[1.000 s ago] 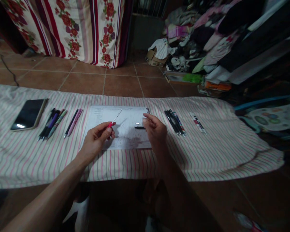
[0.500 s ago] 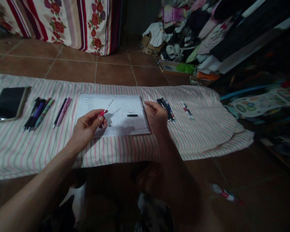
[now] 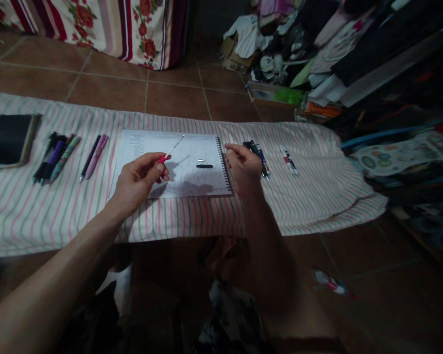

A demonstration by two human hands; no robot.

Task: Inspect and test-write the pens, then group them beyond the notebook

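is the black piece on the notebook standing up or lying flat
Lying flat: the black piece stretches sideways across the notebook, beside a silver piece, untouched by the left hand or right hand.

pen parts [image 3: 205, 166] on notebook [image 3: 192, 184] | pens [image 3: 56, 153] left, right | phone [image 3: 7, 140] far left

Dark pens [image 3: 259, 150] partly behind the right hand [image 3: 245, 166], notebook print [image 3: 136, 138] illegibly small
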